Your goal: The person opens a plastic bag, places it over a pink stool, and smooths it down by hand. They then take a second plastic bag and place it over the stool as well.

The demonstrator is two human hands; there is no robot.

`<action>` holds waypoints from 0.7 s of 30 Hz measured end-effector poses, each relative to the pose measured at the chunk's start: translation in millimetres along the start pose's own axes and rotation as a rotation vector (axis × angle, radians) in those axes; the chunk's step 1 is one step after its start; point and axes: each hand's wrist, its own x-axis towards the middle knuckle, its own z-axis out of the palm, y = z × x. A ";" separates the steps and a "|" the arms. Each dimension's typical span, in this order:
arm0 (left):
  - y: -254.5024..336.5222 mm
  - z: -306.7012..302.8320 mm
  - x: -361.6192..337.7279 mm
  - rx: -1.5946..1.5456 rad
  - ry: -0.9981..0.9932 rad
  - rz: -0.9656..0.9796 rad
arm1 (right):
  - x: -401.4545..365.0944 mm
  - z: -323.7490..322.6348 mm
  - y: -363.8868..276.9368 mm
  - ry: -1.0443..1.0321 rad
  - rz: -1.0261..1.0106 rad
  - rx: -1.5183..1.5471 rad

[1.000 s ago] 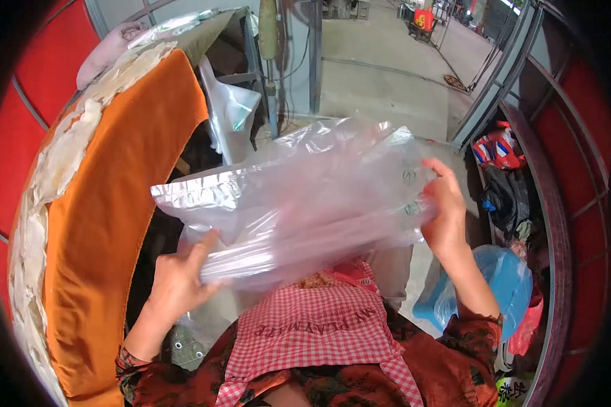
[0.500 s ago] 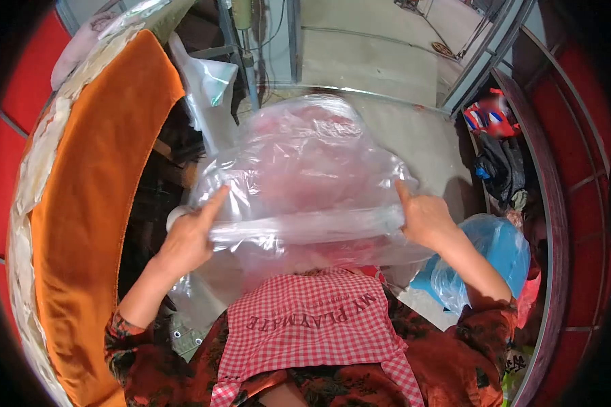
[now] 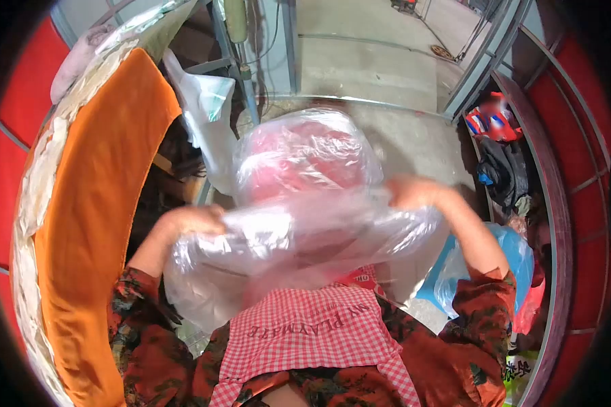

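Note:
A wide piece of clear plastic sheeting [image 3: 265, 227] stretches across in front of my body, bunched and blurred by motion. At its left end, my left hand [image 3: 195, 220] is closed on the plastic. My right hand [image 3: 414, 193], also smeared, grips the other end, a little higher. Just beyond the sheeting is a rounded red bundle [image 3: 305, 152] wrapped in shiny clear plastic. Whether the sheeting joins that wrapping cannot be made out. Its lower part hangs loosely above my red-checked apron [image 3: 312, 325].
Orange cloth [image 3: 91, 203] lies along a padded surface at left. Clear plastic [image 3: 207, 108] hangs beside a metal stand. On the right are a blue plastic-wrapped item [image 3: 482, 264], a black bag [image 3: 502, 173] and a shelf edge [image 3: 553, 224]. Concrete floor [image 3: 414, 136] lies ahead.
My hands have gone from pointing fingers on the spread plastic to closed grips on it. The sheeting has gathered into a band, baring more of the wrapped red bundle behind.

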 end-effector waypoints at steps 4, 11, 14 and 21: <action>9.9 -68.9 19.1 -0.098 0.546 0.557 | 45.6 -69.0 13.1 0.449 0.040 -0.138; 56.9 -94.0 62.2 0.747 1.299 0.165 | 149.5 -90.8 44.2 0.859 0.096 -0.267; 98.2 -82.8 56.4 0.905 1.660 0.440 | 168.2 -83.5 46.4 0.883 0.168 -0.170; 149.8 -33.4 122.3 0.623 0.681 0.783 | 218.7 -90.6 67.4 0.999 0.328 0.022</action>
